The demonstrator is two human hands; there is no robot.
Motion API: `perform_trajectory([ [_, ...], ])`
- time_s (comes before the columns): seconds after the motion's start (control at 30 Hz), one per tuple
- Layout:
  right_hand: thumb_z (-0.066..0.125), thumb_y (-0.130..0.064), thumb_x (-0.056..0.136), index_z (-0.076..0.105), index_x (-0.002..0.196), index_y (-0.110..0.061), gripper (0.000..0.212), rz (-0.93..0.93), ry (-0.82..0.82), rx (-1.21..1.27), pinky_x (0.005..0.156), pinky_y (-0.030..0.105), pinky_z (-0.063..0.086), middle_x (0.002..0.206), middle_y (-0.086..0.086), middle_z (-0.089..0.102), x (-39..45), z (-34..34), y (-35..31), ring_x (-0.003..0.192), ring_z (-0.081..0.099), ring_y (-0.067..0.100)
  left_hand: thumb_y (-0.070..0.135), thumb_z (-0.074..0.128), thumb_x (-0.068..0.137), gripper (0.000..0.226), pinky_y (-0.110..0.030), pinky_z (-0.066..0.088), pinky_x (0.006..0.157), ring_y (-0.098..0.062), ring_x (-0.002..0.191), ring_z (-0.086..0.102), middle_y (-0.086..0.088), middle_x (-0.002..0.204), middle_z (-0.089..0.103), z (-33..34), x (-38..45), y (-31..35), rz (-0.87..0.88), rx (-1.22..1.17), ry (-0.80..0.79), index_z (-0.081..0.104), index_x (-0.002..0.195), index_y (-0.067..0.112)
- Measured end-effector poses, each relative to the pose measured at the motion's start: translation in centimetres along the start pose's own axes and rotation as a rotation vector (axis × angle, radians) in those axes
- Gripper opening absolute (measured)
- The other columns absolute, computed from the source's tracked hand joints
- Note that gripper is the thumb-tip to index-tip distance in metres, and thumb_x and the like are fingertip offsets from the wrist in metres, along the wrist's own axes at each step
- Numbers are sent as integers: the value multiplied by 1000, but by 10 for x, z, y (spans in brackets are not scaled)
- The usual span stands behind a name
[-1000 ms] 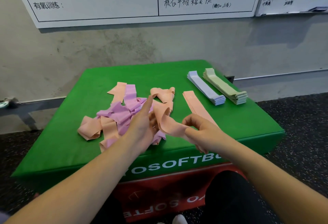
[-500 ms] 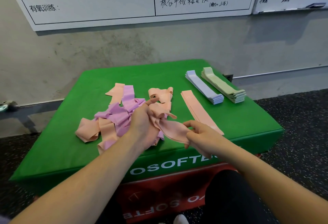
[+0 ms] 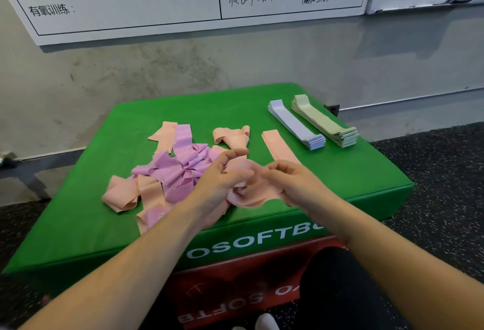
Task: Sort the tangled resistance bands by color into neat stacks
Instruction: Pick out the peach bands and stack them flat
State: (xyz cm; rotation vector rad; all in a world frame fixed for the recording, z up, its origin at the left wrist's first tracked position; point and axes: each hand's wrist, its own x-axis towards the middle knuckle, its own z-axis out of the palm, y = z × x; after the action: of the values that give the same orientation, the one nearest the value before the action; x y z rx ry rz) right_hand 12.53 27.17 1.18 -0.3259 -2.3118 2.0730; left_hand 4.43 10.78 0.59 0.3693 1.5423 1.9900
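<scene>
Beside the tangled pile, both hands' fingers pinch one peach band — lilac stack, green stack beyond.

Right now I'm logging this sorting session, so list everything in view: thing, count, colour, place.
tangled pile: one, pink and purple bands mixed, left-centre of the box top
loose pink bands: one crumpled clump, pink, behind the hands
pink stack: one flat stack, count of bands unclear, centre-right
lavender stack: one neat stack, pale blue-purple, back right
green stack: one neat stack, pale green, far right beside the lavender stack
held pink band: one, pink, between both hands
soft box: one, green top, red lower layer, white lettering
whiteboards: two, white with handwriting, on the wall
left hand: grips the held pink band
right hand: pinches the held pink band
</scene>
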Motion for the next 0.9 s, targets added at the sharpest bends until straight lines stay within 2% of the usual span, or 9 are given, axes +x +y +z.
perform_trajectory([
  [0.13,63,-18,97,65,91,-10,11,-48,5,-5,39,12,30,54,-10,56,0,-7,0,38,41,-1,18,72,86,29,-32,53,77,-21,101,65,-6,114,71,0,2,0,-56,264,38,68,115,19],
  [0.3,66,-24,94,64,96,-17,8,-62,86,-33,41,21,25,65,-1,59,9,-19,3,42,33,7,20,62,98,7,-18,48,48,-11,62,65,-5,87,72,12,11,3,20,475,107,66,98,15],
  [0.37,64,-25,94,60,107,-21,14,-14,122,31,43,25,21,66,1,56,12,-29,5,45,29,10,22,62,97,6,-33,59,69,-21,82,67,-5,95,72,13,22,4,80,467,187,65,95,17],
  [0.43,57,-19,96,55,112,-22,16,57,127,48,44,25,21,70,2,53,14,-38,6,47,30,11,24,61,99,6,-50,55,89,-29,94,66,-6,103,71,15,34,6,92,390,259,63,96,19],
  [0.5,51,-16,96,50,111,-20,16,128,114,2,43,23,23,78,3,52,12,-46,9,50,33,10,27,59,100,6,-52,55,87,-32,96,66,-8,108,70,16,49,7,92,342,320,60,98,21],
  [0.57,51,-19,96,45,108,-21,14,150,110,-102,43,21,27,89,5,55,8,-53,13,55,38,12,25,57,101,5,-42,52,77,-27,90,64,-13,112,69,18,66,9,106,262,354,57,101,20],
  [0.73,64,-68,82,46,105,-24,53,54,-75,-316,53,24,34,85,1,57,-3,-64,19,59,43,12,17,58,98,5,-40,51,72,-24,84,59,-15,109,65,33,105,14,149,74,480,54,96,19],
  [0.83,74,-53,82,57,105,-25,40,-60,-133,-415,71,26,46,94,-9,64,-3,-70,22,79,58,11,23,62,89,8,-38,53,75,-22,86,59,-12,110,66,46,123,16,192,88,518,56,96,21],
  [0.9,69,-33,91,63,101,-11,25,-93,-128,-371,64,25,40,79,-8,59,0,-73,24,67,51,8,25,62,87,11,-42,55,82,-25,92,62,-12,110,67,54,133,17,195,114,508,56,96,22],
])
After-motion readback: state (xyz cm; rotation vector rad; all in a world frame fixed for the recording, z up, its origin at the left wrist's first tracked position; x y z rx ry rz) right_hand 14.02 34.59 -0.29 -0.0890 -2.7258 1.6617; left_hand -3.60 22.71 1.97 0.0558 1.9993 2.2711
